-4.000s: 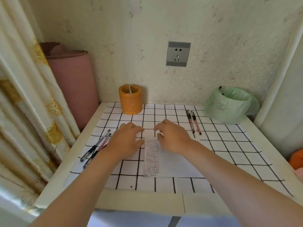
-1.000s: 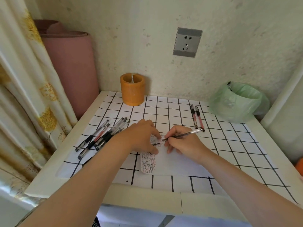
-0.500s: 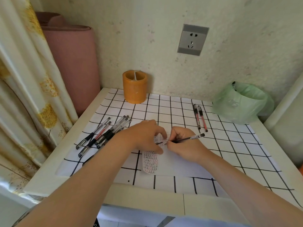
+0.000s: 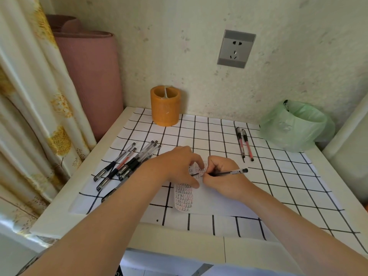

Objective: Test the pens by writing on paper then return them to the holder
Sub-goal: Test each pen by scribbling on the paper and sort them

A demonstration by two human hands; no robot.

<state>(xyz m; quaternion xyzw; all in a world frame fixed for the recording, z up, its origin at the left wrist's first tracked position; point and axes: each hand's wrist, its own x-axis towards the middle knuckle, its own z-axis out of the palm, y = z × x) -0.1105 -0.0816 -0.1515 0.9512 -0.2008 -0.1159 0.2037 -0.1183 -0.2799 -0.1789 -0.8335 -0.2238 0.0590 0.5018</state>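
A white paper sheet [image 4: 211,202] with rows of small written marks lies on the grid-patterned table cover. My left hand [image 4: 175,166] rests on the paper's upper left part, fingertips pressing it down. My right hand [image 4: 223,176] grips a black pen [image 4: 233,172], whose tip lies on the paper between the two hands. The orange pen holder [image 4: 165,105] stands at the back by the wall, apart from both hands. Several pens [image 4: 127,164] lie in a loose pile left of my left hand. Two pens [image 4: 244,143] lie side by side at the right rear.
A bin lined with a green bag [image 4: 294,126] sits at the back right corner. A pink rolled mat [image 4: 89,76] and a curtain [image 4: 29,116] stand left of the table. A wall socket [image 4: 236,49] is above. The table's front edge [image 4: 179,244] is near me.
Four seconds ago both hands lay flat on the paper with no pen; now my right hand grips one and the left pile is larger. Over the last second the pen's rear end dropped lower.
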